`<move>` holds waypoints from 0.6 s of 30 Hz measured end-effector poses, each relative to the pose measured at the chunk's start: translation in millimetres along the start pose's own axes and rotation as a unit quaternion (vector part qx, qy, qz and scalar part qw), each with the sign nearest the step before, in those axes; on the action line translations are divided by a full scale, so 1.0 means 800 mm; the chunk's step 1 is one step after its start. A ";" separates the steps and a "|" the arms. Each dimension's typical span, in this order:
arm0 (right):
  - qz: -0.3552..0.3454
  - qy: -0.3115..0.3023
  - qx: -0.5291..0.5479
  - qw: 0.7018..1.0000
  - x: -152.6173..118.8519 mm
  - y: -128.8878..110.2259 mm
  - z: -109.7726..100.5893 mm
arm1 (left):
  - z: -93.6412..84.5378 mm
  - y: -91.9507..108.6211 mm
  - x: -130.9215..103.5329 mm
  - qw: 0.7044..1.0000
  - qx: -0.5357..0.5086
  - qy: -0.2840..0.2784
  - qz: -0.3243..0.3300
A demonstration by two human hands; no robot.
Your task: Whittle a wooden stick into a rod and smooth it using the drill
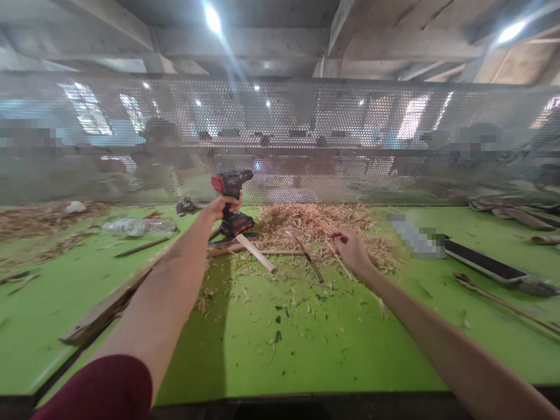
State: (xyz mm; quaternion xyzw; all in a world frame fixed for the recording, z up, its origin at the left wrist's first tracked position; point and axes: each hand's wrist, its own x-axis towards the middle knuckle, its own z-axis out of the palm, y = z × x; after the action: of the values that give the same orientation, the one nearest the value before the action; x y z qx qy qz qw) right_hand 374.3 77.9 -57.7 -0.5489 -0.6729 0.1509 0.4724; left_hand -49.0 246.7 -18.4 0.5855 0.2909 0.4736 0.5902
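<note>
My left hand (224, 206) is wrapped round the grip of a black and red cordless drill (231, 183), its chuck pointing right and its battery base just above the table. Over the wood shavings (306, 220) is my right hand (347, 245), fingers curled with the tips close together; whether anything thin is between them I cannot make out. A flat pale wood strip (257, 255) lies below the drill. Between my hands lies a narrow dark tool with a pale tip (310, 260), perhaps a blade. A thin wooden stick (280, 252) rests among the shavings.
A long rough board (105, 312) lies at the left, near a clear plastic bottle (139, 226). On the right are a long black and white slab (485, 261) and a thin curved stick (503, 300). A perforated metal screen (297, 134) rises behind the green table (306, 356).
</note>
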 end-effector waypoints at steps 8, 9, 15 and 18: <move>-0.048 0.042 -0.067 0.996 0.006 -0.003 -0.007 | -0.001 0.003 -0.005 0.998 -0.026 -0.049 -0.004; -0.059 0.056 -0.081 0.993 0.008 -0.004 -0.009 | 0.000 0.004 -0.006 0.998 -0.029 -0.057 -0.005; -0.145 0.083 -0.186 0.968 0.033 -0.044 -0.015 | -0.002 0.004 -0.008 0.994 -0.052 -0.096 -0.002; -0.199 0.026 -0.238 0.950 0.066 -0.093 0.003 | -0.004 0.003 -0.008 0.993 -0.056 -0.106 -0.001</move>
State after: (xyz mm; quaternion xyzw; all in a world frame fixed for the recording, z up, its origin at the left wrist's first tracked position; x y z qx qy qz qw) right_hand 330.7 98.8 19.2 -0.5037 -0.7723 -0.1254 0.3663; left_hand -55.0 242.3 -17.7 0.5976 0.2004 0.4240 0.6504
